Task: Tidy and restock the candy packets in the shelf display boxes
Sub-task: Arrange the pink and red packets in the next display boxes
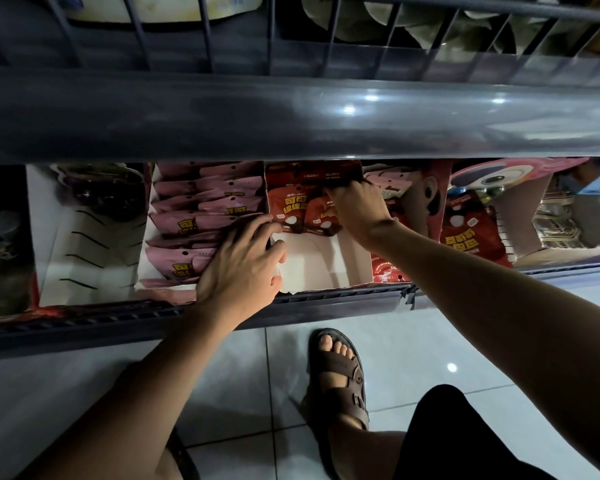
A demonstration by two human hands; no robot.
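On the lower shelf, middle display box (326, 261): the red candy packets (288, 209) stand bunched at its far end, tucked under the upper shelf (291, 116). The near half shows only white cardboard floor.
Right hand (357, 209): reaches deep into that box, fingers curled down over the tops of the far-right red packets and seemingly clamped on them. The fingertips are partly hidden.
Left hand (243, 268): lies on the box's left wall, fingers fairly straight and spread apart. It rests across the wall and the neighbouring pink packets (187, 223), gripping nothing.
Pink box: just left of the red one, filled near to far with overlapping rows.
Right-hand box (530, 220): holds more red packets, leaning loosely.
Handling: these look like light, soft film pouches, probably glossy and a little slippery, so they will likely flop or slide unless supported.
Where to hold: probably the flat header strip with the hang hole, or several pinched together by their tops. Squeezing the bellies might crush the sweets.
Likely step: drawing the red stack toward the near end.
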